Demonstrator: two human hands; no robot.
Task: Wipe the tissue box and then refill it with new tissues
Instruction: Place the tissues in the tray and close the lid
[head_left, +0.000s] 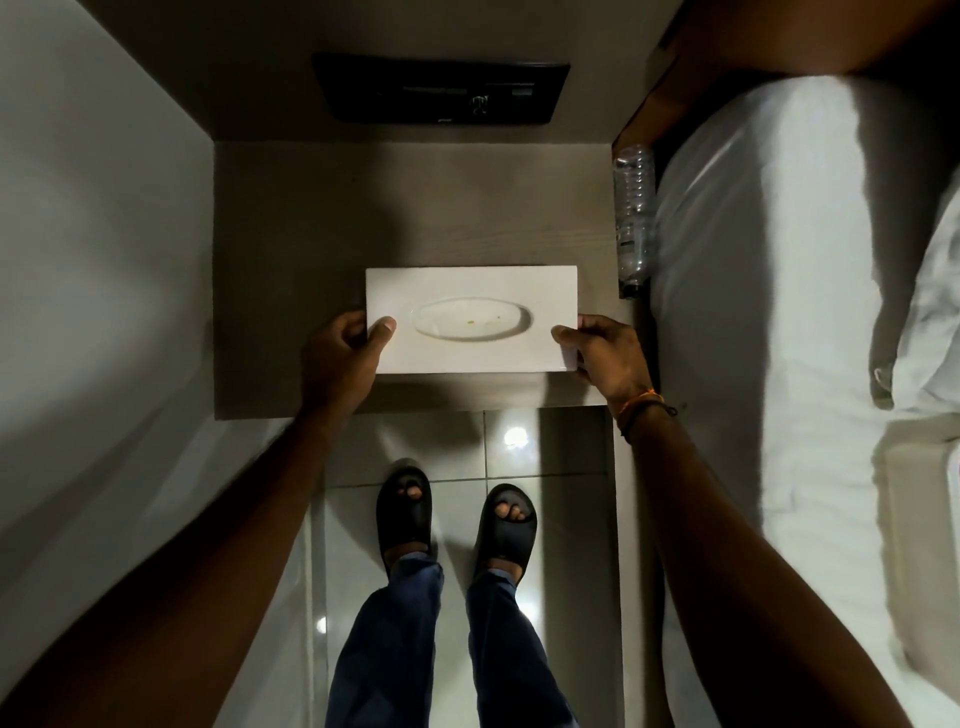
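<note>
The box (470, 283) lies flat at the near edge of the worktop (291, 234), long side across my view, oval slot (471, 319) facing up. I see no tissue standing out of the slot, only a few yellowish specks inside it. I judge the box is held square and level to keep that top face presented for wiping. Whether it rests on the worktop or is raised just off it, I cannot tell.

The left hand (340, 353) grips the left end, thumb on the top face, fingers curled round the side. The right hand (605, 353) grips the right end the same way. Both forearms reach straight forward, roughly symmetrical.

No cloth or fresh tissues are in view, so I judge the wipe not yet begun. A bottle (634, 213) lies at the worktop's right edge, against the bed (779, 312).
</note>
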